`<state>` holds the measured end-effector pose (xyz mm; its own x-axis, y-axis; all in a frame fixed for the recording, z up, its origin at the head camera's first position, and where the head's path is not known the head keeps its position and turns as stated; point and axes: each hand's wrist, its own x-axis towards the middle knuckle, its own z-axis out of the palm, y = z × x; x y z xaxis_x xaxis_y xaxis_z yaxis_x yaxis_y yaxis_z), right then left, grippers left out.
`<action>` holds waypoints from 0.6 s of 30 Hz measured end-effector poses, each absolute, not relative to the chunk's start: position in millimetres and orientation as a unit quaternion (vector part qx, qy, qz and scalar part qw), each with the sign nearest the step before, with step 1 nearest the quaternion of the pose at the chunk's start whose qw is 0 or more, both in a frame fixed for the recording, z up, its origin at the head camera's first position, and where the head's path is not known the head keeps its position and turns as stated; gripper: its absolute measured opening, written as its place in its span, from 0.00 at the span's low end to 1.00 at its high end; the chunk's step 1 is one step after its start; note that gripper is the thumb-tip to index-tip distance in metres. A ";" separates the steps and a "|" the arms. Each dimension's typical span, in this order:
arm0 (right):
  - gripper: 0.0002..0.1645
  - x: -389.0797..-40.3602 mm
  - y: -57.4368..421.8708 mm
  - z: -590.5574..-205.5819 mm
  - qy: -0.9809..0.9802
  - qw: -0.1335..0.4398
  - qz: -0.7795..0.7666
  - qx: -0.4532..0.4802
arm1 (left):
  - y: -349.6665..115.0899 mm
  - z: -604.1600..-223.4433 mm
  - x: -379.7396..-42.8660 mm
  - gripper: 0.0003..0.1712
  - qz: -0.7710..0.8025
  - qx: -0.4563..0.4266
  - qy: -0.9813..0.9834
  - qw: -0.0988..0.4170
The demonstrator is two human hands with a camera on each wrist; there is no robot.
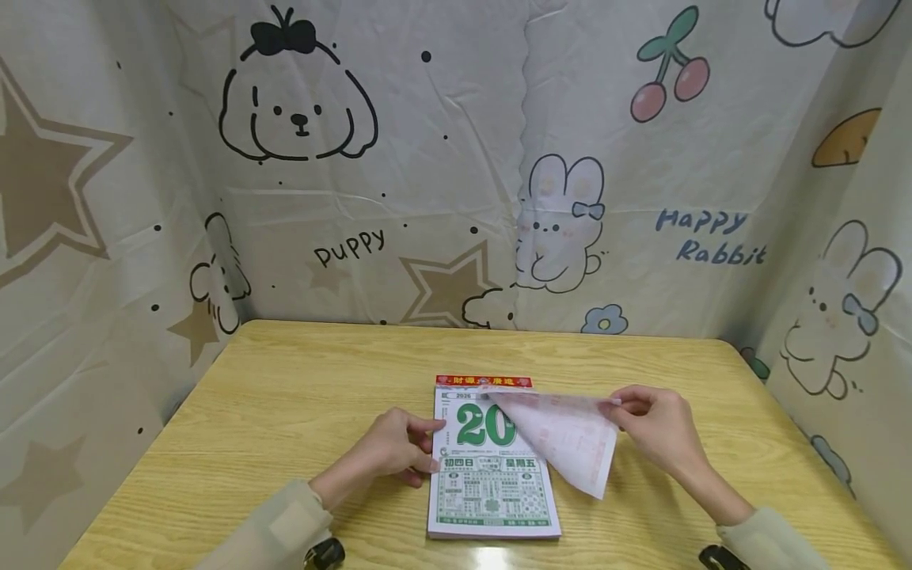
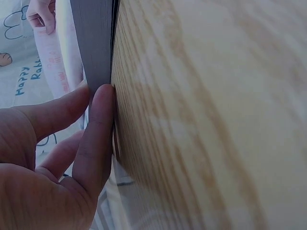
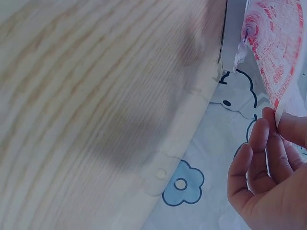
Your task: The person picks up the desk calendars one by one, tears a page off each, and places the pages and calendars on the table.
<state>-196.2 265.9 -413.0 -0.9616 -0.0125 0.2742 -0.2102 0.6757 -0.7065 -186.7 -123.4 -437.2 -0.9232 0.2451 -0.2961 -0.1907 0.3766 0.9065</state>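
A thick tear-off calendar (image 1: 492, 491) lies flat on the wooden table, with a red header strip and a large green 20 on its exposed page. My left hand (image 1: 399, 447) holds the calendar's left edge, its fingertips at the side and on the front; the left wrist view shows them close against the grey side of the block. To the right, my right hand (image 1: 659, 423) pinches the corner of a lifted page (image 1: 570, 435) between thumb and fingers. That thin sheet, with red print, is folded diagonally over the top right and still meets the block near the header.
Around the calendar spreads the light wooden table (image 1: 285, 380). Cloth curtains (image 1: 442, 158) with cartoon prints stand behind it and at both sides. Dark wrist-worn devices (image 1: 324, 552) show at the bottom by the sleeves.
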 end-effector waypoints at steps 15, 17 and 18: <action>0.11 -193.9 279.6 -413.0 -0.907 0.151 0.391 0.050 | -122.4 -434.5 -186.2 0.37 0.544 0.015 0.817 0.192; 0.12 -193.4 280.4 -412.5 -0.908 0.149 0.390 0.047 | -122.0 -434.8 -186.5 0.37 0.543 0.016 0.818 0.191; 0.12 -193.2 280.9 -412.2 -0.908 0.147 0.390 0.046 | -121.7 -435.0 -186.7 0.37 0.542 0.017 0.818 0.191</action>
